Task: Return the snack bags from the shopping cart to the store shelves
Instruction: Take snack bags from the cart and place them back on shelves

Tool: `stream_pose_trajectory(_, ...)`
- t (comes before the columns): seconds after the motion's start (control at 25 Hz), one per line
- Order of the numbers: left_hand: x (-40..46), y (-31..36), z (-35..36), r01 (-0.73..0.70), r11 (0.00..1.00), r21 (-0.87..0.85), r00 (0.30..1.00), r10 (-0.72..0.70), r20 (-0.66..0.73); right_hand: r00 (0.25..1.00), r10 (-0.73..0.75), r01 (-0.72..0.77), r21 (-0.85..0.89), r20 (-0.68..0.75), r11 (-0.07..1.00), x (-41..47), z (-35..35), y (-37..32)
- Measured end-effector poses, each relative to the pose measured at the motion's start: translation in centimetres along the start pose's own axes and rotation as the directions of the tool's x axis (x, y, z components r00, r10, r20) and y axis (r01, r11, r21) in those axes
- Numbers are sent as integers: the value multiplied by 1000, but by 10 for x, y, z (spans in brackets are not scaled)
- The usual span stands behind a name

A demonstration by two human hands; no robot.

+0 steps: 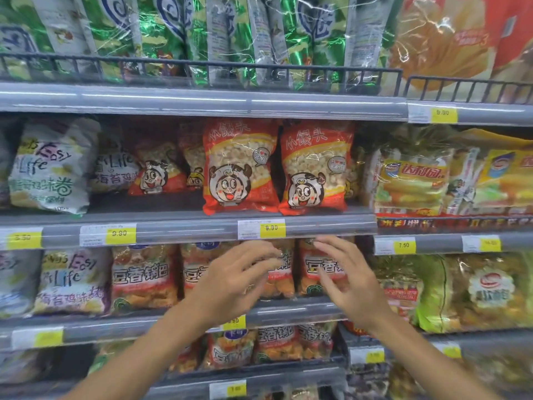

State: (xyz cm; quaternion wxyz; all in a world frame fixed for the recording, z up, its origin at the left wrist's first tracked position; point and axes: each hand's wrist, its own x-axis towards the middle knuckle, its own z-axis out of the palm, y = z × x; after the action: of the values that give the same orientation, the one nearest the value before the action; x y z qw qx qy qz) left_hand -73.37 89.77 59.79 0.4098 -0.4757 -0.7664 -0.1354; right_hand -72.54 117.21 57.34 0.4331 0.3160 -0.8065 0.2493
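I count two hands in front of the shelving, both empty: my left hand [233, 280] has its fingers loosely curled and apart, gripping nothing, and my right hand [344, 277] is spread with the fingers fanned, also gripping nothing. They hover near each other, just below the grey edge of the middle shelf [184, 226], in front of the row beneath. On that middle shelf two red snack bags [240, 166] with a cartoon face stand upright side by side at the front edge, the second red bag [315, 167] just right of the first and touching it; two more of the same kind sit further back to the left, partly in shadow. Left of those I see two pale "Easy Life" bags [52, 166]. On the shelf below, four orange-red bags [142, 277] stand in a row, two of them partly hidden behind my hands. The top shelf holds a packed row of green-and-silver bags [173, 33] behind a black wire rail [202, 67], too crowded for me to count. Yellow price tags [272, 228] line the shelf edges; I make out three reading 9.90. The shopping cart is out of view.
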Motion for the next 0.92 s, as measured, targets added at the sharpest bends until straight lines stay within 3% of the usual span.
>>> stream_pose_trajectory(0.12,-19,15,44,33,995,90,987,-47,157,989,65,-47,-133,131,990,-40,17,33)
stream_pose_trajectory(0.24,-18,9,71,192,949,252,932,-257,257,973,162,-104,-312,165,944,-51,30,62)
stream_pose_trajectory(0.36,-13,3,89,227,886,404,865,-374,334,961,207,-130,-358,184,925,-51,37,78)
stream_pose_trajectory(0.72,-9,9,103,290,795,533,808,-502,309,971,174,-133,-235,164,963,-51,36,89)
stream_pose_trajectory(0.92,-25,20,83,336,813,475,814,-505,287,988,109,-100,-87,107,991,-56,37,70)
